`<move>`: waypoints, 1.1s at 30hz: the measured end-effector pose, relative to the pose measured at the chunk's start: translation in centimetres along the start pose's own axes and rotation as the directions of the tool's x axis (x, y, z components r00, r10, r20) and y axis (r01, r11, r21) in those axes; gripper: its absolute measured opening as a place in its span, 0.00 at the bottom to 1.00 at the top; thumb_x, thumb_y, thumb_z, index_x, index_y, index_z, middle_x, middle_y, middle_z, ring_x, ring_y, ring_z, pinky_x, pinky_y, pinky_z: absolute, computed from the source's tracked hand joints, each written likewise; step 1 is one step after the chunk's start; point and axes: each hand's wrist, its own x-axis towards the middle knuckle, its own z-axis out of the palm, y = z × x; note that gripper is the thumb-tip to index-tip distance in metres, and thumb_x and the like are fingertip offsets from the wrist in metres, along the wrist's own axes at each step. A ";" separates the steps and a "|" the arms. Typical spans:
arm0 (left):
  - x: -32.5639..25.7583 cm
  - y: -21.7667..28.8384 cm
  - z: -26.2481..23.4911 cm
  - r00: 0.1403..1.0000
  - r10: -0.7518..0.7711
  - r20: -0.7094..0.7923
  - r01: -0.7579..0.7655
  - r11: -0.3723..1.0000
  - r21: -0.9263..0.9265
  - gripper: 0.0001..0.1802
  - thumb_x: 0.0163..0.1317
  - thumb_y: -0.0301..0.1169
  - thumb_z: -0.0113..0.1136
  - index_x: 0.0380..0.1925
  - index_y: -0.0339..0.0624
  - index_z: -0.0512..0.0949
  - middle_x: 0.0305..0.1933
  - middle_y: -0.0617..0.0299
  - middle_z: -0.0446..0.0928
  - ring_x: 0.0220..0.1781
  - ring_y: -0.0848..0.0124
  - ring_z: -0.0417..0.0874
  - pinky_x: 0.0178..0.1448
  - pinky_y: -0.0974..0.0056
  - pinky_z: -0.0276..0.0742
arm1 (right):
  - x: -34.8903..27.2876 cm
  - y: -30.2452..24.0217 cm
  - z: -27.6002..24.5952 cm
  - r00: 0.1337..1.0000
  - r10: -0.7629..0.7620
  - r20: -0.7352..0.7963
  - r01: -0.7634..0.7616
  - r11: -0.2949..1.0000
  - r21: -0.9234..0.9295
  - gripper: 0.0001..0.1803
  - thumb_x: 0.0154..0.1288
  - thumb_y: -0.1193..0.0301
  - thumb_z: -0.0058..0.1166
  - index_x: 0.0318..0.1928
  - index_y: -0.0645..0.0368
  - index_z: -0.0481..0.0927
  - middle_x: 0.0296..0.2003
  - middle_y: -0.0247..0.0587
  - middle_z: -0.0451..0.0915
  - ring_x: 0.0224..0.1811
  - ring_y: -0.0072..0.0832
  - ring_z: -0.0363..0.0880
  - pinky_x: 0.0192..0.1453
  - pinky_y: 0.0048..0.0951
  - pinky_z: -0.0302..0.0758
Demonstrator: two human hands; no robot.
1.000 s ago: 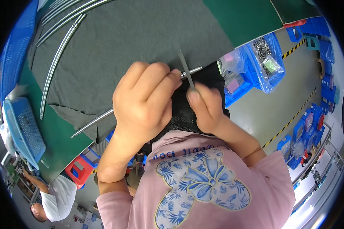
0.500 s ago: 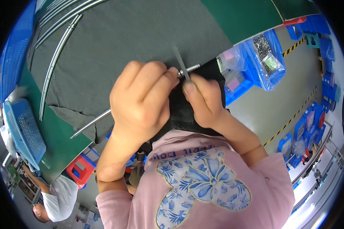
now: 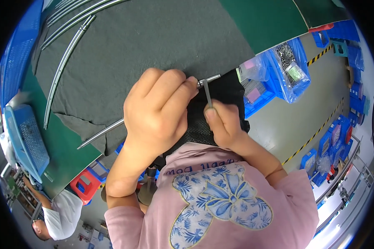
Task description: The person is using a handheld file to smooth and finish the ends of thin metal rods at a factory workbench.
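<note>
Centrally, a thin metal rod (image 3: pixel 108 129) is gripped by the left hand (image 3: pixel 158 110), whose fingers are curled tightly around it near its right end; the rod's tip is seen sticking out just past the fingertips at the near edge of the grey mat (image 3: pixel 124 45). From there the rod runs down and to the left across the mat and onto the green surface (image 3: pixel 58 149). A small grey metal tool (image 3: pixel 207 93) is pinched between the thumb and fingers of the right hand (image 3: pixel 222 124), and it is held upright with its top end touching the rod close to the tip. Beneath both hands a black mesh piece (image 3: pixel 232 91) is seen. Several curved metal rods (image 3: pixel 66 58) are laid on the far left part of the mat, well apart from the hands. A blue perforated tray (image 3: pixel 25 137) is placed at the left edge of the surface. To the right, blue bins (image 3: pixel 278 70) with clear bags of small parts are seen on the floor side. Another person in a white shirt (image 3: pixel 60 211) is visible at the lower left.
</note>
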 end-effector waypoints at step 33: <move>0.1 0.1 -0.4 1.000 -0.001 0.030 0.001 1.000 -0.005 0.12 0.35 0.21 0.61 0.26 0.36 0.77 0.26 0.62 0.71 0.24 0.66 0.70 0.24 0.65 0.67 | 1.9 -0.9 0.1 0.999 -0.003 -0.033 0.004 1.000 0.017 0.11 0.63 0.69 0.45 0.26 0.62 0.70 0.13 0.47 0.67 0.16 0.45 0.71 0.19 0.37 0.62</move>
